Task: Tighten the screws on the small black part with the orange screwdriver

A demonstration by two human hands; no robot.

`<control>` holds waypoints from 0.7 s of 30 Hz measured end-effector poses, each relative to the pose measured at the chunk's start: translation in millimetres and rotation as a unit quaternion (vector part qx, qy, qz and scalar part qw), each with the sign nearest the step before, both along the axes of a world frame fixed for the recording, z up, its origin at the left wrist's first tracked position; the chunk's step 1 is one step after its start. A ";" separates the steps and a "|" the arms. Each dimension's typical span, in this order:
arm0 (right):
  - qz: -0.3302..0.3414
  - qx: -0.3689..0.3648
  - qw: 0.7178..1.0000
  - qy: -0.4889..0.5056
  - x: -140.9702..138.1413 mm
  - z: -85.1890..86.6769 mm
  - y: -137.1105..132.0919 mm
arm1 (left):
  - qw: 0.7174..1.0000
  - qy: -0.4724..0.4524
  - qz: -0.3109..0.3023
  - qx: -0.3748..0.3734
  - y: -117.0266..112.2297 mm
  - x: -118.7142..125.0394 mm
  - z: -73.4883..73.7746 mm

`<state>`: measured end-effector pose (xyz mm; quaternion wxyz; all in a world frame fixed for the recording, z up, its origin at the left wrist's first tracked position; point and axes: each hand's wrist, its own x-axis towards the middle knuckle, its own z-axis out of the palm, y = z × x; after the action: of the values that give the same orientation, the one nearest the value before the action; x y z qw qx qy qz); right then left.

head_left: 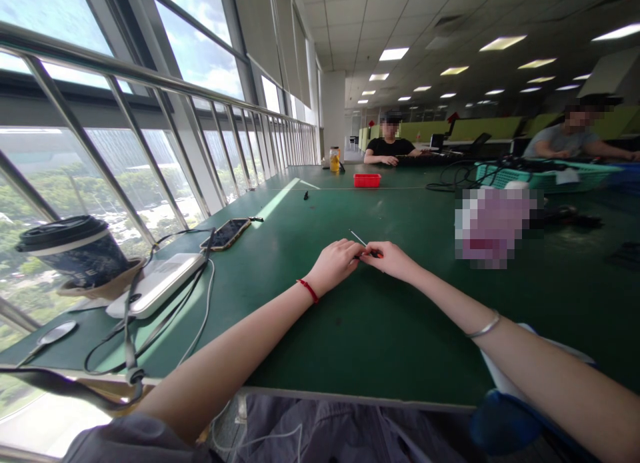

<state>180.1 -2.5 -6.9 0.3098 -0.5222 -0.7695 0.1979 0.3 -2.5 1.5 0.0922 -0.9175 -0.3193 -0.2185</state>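
Note:
My left hand [336,263] and my right hand [391,258] meet over the middle of the green table [380,330], fingers pinched together. Between them sits a small tool with a red and black handle [374,254] and a thin metal shaft [357,237] that sticks up and to the left. Both hands grip this small tool; what lies under the fingers is hidden. A red cord is on my left wrist, a silver bangle on my right.
At the left lie a phone [226,234], a white power bank with cables [159,283], a lidded paper cup [75,250] and a spoon [50,335]. A red tray [367,180] and a green basket [545,176] sit farther off. Two other people sit at the far end.

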 end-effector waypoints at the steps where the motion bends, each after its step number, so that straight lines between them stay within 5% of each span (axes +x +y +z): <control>1: 0.004 -0.003 1.000 0.004 0.2 0.2 0.0 | 1.000 0.000 -0.003 0.000 -0.1 0.0 -0.1; 15: 0.048 -0.069 0.996 0.036 4.6 0.3 3.2 | 0.999 -0.028 -0.020 0.001 0.2 -0.6 0.1; 21: 0.047 -0.084 0.995 0.034 5.0 5.4 -1.7 | 0.998 -0.059 0.032 0.016 2.3 -3.6 0.2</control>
<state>185.1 -4.2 -1.5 0.2812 -0.5029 -0.7630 0.2931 -3.3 -0.2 1.7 0.0944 -0.8906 -0.3502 -0.2743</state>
